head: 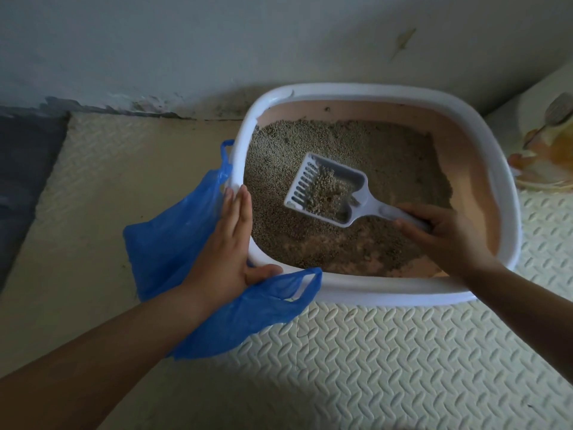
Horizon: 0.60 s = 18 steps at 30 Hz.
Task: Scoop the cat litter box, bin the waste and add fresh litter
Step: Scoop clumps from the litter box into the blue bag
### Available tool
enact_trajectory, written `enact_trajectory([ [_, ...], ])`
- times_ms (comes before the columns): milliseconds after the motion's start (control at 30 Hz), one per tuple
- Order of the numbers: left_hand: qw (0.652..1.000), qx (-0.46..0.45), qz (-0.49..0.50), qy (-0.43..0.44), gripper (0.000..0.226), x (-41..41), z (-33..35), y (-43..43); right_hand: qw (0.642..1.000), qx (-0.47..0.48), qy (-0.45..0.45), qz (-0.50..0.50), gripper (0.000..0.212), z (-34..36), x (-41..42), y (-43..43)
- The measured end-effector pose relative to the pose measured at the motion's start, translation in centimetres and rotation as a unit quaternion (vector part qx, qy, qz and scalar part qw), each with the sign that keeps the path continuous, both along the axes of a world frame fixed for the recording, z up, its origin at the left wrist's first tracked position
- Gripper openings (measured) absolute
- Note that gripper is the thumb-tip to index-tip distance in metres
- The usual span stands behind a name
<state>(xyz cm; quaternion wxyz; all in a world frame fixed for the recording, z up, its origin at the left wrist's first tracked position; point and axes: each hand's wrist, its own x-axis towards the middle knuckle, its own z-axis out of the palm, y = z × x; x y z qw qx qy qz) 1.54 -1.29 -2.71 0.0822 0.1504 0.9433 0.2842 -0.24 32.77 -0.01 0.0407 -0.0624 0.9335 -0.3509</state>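
Your right hand [446, 237] grips the scoop [328, 190], loaded with litter [387, 156].
Your left hand [223, 256] lies flat, fingers straight, against the box [384, 293] rim, over the bag [167, 243].

Layout: litter box [372, 90] on floor mat [372, 352], far side close to the wall [217, 41].

Litter [387, 150] lies in the box, banked toward the far and left sides. The scoop [356, 181] sits in the middle of the box with litter in it; its handle points to the near right, into the right hand [446, 240]. A plastic bag [167, 237] lies on the mat just left of the box, and one of its handles overlaps the near left corner of the rim. The left hand [226, 252] rests on the bag, fingers straight along the box's left rim. A second mat [24, 156] lies far left; a package [545, 150] is just right of the box.
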Motion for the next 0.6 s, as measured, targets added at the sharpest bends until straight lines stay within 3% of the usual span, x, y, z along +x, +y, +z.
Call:
enact_trajectory([
  [433, 1.0, -0.008, -0.001, 0.003, 0.127, 0.0, 0.0, 0.2, 0.999, 0.041, 0.004, 0.009, 0.027, 1.2, -1.1, 0.5],
  [600, 1.0, -0.016, -0.001, 0.005, 0.126, 0.0, 0.0, 0.1, 0.999, 0.044, 0.003, 0.009, 0.045, 1.6, -1.5, 1.0],
])
